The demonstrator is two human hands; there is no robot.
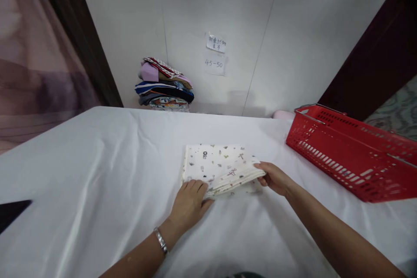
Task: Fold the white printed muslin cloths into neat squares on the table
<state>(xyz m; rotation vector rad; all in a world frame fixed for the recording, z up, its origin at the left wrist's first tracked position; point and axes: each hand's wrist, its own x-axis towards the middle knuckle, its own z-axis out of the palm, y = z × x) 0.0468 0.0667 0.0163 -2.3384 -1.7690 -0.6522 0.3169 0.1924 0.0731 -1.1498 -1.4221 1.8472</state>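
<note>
Two hands on one folded cloth

Both grip the folded white cloth with small printed figures [221,165], which lies flat on the white sheet-covered table [97,173]. The left hand [190,204], a metal bracelet [160,241] at its wrist, curls its fingers over the near corner. The right hand [275,178] pinches the stacked layers at the edge, thumb on top. This looks like the squaring-up of a finished fold, and lifting it would call for keeping the layers pinched together. A red plastic slotted basket [355,156] stands near, just right of the right hand. A stack of folded coloured clothes [164,87] sits well beyond the left hand, against the wall.
</note>
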